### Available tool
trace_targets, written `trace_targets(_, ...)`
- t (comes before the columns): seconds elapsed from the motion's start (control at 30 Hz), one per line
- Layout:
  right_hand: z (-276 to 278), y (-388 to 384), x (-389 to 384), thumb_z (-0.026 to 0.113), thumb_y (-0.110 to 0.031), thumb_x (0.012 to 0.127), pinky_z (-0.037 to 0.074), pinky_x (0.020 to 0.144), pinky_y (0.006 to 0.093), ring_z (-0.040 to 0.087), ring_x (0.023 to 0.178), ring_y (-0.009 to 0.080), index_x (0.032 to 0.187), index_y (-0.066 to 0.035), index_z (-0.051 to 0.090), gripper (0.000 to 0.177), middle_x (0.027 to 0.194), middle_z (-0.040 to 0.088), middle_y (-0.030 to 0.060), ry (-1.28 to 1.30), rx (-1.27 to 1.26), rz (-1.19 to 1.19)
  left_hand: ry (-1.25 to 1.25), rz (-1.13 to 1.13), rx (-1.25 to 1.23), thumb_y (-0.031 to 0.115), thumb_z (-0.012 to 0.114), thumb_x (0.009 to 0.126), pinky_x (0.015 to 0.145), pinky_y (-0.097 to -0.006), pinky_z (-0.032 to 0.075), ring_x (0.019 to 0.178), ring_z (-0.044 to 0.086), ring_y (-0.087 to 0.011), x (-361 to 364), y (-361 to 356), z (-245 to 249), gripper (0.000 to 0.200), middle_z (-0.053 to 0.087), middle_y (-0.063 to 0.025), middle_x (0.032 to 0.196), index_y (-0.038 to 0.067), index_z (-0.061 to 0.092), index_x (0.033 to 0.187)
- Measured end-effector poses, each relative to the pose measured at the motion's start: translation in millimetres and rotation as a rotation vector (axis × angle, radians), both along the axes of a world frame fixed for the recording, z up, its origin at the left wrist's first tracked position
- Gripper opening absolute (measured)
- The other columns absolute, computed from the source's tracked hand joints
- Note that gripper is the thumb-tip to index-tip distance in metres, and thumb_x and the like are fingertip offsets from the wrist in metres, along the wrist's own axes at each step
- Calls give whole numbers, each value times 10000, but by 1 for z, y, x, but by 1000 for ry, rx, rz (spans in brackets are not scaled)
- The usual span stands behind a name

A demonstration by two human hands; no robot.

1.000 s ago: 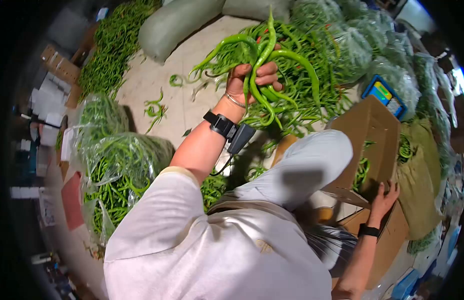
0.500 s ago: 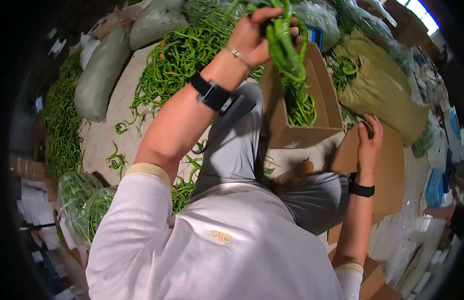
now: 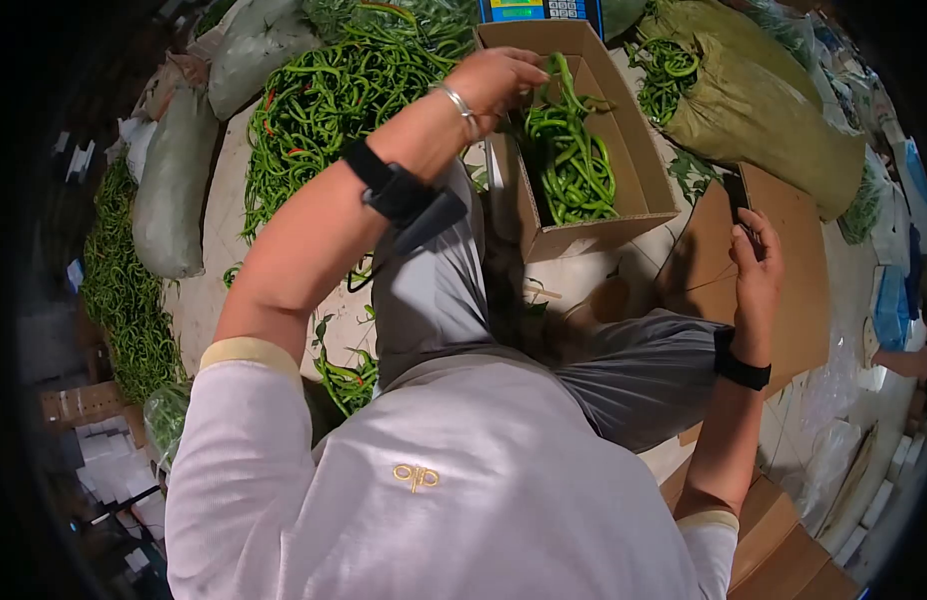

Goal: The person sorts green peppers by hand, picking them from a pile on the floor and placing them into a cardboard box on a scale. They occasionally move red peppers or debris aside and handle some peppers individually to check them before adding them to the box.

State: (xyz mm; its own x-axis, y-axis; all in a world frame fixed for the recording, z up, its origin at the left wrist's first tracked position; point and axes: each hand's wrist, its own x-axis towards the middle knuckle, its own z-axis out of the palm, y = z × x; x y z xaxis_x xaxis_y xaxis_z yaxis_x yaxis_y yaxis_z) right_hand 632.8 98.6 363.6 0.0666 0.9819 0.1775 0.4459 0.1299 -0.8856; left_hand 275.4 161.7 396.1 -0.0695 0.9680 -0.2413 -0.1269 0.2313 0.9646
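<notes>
My left hand is over the left edge of an open cardboard box, palm down. Its fingers are loosely stretched out, the tips close to the stem end of a long green chili pepper, and no bunch is in its grasp. Inside the box lies a heap of green chili peppers. My right hand hovers above a flat piece of cardboard on the right, fingers half curled and apart, holding nothing.
A large pile of green chili peppers, with some red ones, covers the floor at left. Stuffed sacks stand beyond it. A tan sack lies right of the box, and a scale display stands behind it.
My left hand has come down to the box and let go of the bunch of chili peppers, which now lies inside. My right hand stays near the cardboard, with little change.
</notes>
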Motion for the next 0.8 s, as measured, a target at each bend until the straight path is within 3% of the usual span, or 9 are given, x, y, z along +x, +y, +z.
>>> trace_targets(0.23, 15, 33, -24, 590, -112, 849, 406, 908, 296, 521, 1060, 203, 1075, -28, 598, 241, 1249, 480, 135, 71, 64, 123, -122, -41, 3, 127, 514, 889, 820, -313, 487, 1005, 563, -175, -23, 11, 18, 311, 569, -78, 1081, 15, 504, 1178)
trace_targets(0.3, 35, 38, -42, 590, -123, 846, 407, 903, 300, 525, 1059, 214, 1069, -28, 599, 242, 1231, 496, 138, 12, 107, 164, 150, -69, 217, 113, 598, 821, 699, -298, 498, 859, 584, -158, -24, 17, 22, 255, 611, -59, 944, 28, 574, 1060)
trace_targets(0.37, 59, 48, -60, 590, -134, 843, 409, 898, 304, 529, 1058, 226, 1063, -28, 600, 244, 1214, 512, 140, -47, 158, 205, 212, -130, 306, 147, 620, 802, 734, -285, 484, 877, 573, -128, -33, 15, 28, 281, 617, -56, 972, 11, 588, 1046)
trace_targets(0.5, 84, 79, -108, 599, -168, 804, 452, 795, 335, 558, 977, 299, 1012, -31, 600, 250, 1064, 579, 155, -236, 221, 374, 939, -315, 522, 141, 571, 835, 888, -350, 435, 1050, 552, -241, -42, -31, 22, 309, 585, -107, 1114, 50, 557, 1130)
trace_targets(0.57, 71, 111, -130, 565, -233, 816, 455, 730, 298, 587, 816, 237, 939, -12, 607, 258, 887, 609, 143, -489, 43, 698, 1082, -434, 508, 118, 599, 789, 929, -388, 401, 1102, 510, -319, -44, -55, 11, 355, 551, -147, 1161, 35, 540, 1129)
trace_targets(0.6, 38, 129, -138, 545, -246, 806, 455, 708, 322, 578, 779, 275, 915, -13, 607, 264, 840, 603, 160, -474, 202, 911, 1149, -445, 530, 107, 606, 774, 941, -394, 389, 1127, 483, -337, -47, -63, -1, 370, 526, -152, 1195, 40, 537, 1131)
trace_targets(0.67, -10, 148, -165, 526, -249, 785, 454, 699, 366, 570, 772, 328, 894, -27, 616, 263, 847, 603, 188, -685, 134, 1183, 1328, -444, 527, 89, 612, 757, 978, -409, 349, 1195, 419, -348, -48, -73, -4, 398, 461, -148, 1283, 59, 528, 1144)
trace_targets(0.77, -90, 159, -213, 540, -204, 746, 462, 766, 373, 588, 888, 331, 954, -67, 632, 265, 967, 618, 187, -1298, -373, 1309, 1199, -354, 530, 91, 612, 752, 991, -416, 332, 1215, 404, -345, -60, -76, -4, 393, 450, -142, 1303, 66, 535, 1137)
trace_targets(0.8, -117, 167, -213, 540, -204, 746, 462, 766, 373, 588, 888, 331, 954, -67, 632, 265, 967, 618, 187, -1303, -379, 1317, 1223, -319, 517, 89, 593, 757, 991, -402, 336, 1210, 413, -350, -67, -76, -5, 363, 448, -151, 1308, 56, 549, 1115)
